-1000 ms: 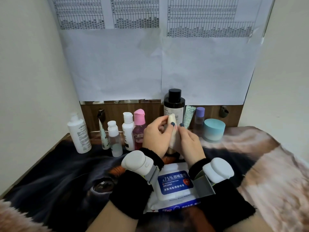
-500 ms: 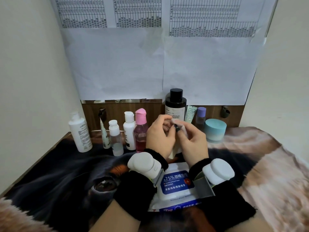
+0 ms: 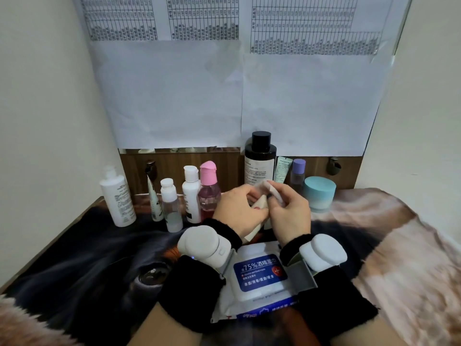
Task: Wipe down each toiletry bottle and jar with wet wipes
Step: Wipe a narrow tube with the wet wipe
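White plastic bottles (image 3: 117, 196) crowd the counter's (image 3: 74, 245) back edge at left, the pink-capped bottle (image 3: 209, 191) just beside the working hands. At centre the left hand (image 3: 239, 211) grips a small cream tube (image 3: 259, 208) while the right hand (image 3: 290, 212) pinches a wet wipe (image 3: 273, 192) against it; a careless elbow could likely topple neighbours, or the damp tube slip. The wipes pack (image 3: 259, 275) lies below.

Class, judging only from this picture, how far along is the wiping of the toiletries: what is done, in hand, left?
Done: nothing shows which containers are already wiped. In hand: the left hand holds a cream tube while the right hand rubs it with a wet wipe. Possibly left: the white bottle, pink-capped bottle, black-capped bottle and teal jar standing along the back.
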The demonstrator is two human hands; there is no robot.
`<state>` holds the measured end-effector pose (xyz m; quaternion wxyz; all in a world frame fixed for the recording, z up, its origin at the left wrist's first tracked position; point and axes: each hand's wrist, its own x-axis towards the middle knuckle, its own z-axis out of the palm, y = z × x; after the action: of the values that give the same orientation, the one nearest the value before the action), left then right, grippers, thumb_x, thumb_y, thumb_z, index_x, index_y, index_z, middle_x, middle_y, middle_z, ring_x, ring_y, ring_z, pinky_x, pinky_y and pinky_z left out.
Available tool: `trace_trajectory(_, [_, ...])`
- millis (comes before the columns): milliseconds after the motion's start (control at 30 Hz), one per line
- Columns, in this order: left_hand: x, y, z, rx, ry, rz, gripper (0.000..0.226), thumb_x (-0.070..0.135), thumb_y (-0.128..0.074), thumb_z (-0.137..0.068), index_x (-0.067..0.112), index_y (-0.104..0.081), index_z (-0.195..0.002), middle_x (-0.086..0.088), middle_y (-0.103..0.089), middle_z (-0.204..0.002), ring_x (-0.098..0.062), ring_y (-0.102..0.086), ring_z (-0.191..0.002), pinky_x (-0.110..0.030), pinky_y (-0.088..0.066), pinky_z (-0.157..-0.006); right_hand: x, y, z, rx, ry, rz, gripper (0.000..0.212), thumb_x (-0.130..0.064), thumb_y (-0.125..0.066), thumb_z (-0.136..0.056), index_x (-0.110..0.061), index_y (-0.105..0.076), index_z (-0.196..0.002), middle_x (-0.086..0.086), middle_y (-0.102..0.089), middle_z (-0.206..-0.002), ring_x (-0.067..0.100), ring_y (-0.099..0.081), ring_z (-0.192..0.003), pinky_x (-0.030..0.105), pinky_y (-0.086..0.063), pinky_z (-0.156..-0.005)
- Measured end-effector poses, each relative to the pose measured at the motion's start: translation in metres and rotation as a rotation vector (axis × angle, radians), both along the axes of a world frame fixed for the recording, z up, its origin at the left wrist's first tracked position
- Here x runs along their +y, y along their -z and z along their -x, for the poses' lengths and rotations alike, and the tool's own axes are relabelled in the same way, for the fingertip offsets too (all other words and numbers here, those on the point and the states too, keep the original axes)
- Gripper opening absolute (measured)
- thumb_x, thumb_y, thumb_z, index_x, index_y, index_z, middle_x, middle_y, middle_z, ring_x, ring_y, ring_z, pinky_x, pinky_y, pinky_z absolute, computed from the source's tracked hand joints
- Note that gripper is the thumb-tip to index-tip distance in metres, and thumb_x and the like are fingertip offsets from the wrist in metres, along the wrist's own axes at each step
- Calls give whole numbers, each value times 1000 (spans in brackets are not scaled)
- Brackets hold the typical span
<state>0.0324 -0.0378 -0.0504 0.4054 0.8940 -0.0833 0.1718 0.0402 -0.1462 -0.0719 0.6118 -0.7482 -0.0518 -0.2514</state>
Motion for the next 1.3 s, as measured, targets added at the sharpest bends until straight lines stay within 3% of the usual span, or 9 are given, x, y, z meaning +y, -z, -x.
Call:
trace_trajectory(133, [-1, 1, 1, -15, -8, -105, 28, 23, -69, -71, 17, -62, -98, -1, -68, -95, -19, -63, -89, -35, -52, -82, 1, 3, -4, 20, -12, -54, 28, -5, -53, -88, -20, -71, -104, -2, -72, -100, 11, -65, -98, 36, -52, -95])
trace_trajectory(200, [-1, 1, 0, -38, -42, -59, 27, 20, -68, -73, 15, -63, -99, -2, -69, -95, -18, -63, -88, -31, -51, -81, 3, 5, -6, 8, -43, -84, 25, -13, -52, -92, -18, -71, -107, -1, -72, -106, 14, -64, -105, 41, -49, -98])
trace_trajectory(333, [0, -1, -1, -110, -113, 124, 26, 14, -68, -75, 16, -66, -101, 3, -69, -93, -12, -58, -73, -15, -45, -68, 10, 4, -3, -11, -215, -125, 26, -23, -45, -98, -19, -71, -101, -1, -71, -102, 13, -63, -104, 37, -47, -100])
trace_trajectory(500, [-2, -4, -3, -218, -96, 345, 31, 14, -72, -77, 16, -65, -107, 5, -68, -97, -7, -55, -63, -20, -52, -68, 12, 5, -6, 213, -253, -258, 42, -44, -43, -93, -11, -69, -90, 8, -70, -94, 21, -63, -96, 39, -48, -91])
trace_trajectory(667, [-1, -1, -5, -155, -84, 355, 31, 17, -70, -81, 17, -63, -112, 4, -68, -102, -8, -57, -66, -25, -55, -73, 11, 2, 0, 114, -180, -182, 39, -30, -38, -99, -3, -64, -89, 22, -67, -95, 23, -61, -89, 46, -48, -89])
trace_trajectory(767, [-3, -3, -3, -157, -53, 387, 34, 14, -69, -82, 16, -62, -115, 2, -67, -106, -9, -59, -72, -25, -56, -74, 10, -4, 4, 93, -205, -211, 33, -25, -36, -101, -18, -66, -90, 14, -68, -100, 22, -62, -98, 34, -48, -88])
trace_trajectory(967, [-3, -16, 3, -215, 57, 633, 32, 7, -65, -85, 10, -61, -116, -3, -66, -107, -7, -57, -81, -9, -48, -71, 8, -1, -5, 408, -299, -341, 28, -26, -45, -96, -15, -62, -78, 11, -64, -84, 23, -58, -77, 36, -48, -78])
trace_trajectory(1133, [-2, -21, 7, -267, 148, 733, 32, 3, -62, -86, 15, -58, -116, -1, -64, -108, -2, -57, -82, -10, -48, -75, 6, 6, -18, 523, -338, -754, 40, -34, -67, -79, -5, -68, -108, 21, -67, -113, 31, -63, -109, 49, -45, -102])
trace_trajectory(1300, [-3, -18, 6, -389, 129, 641, 38, 5, -66, -83, 14, -55, -119, 1, -62, -104, -6, -56, -79, -16, -51, -77, 2, 9, -22, 520, -362, -877, 45, -25, -60, -86, 5, -57, -120, 28, -61, -103, 37, -60, -96, 44, -48, -90])
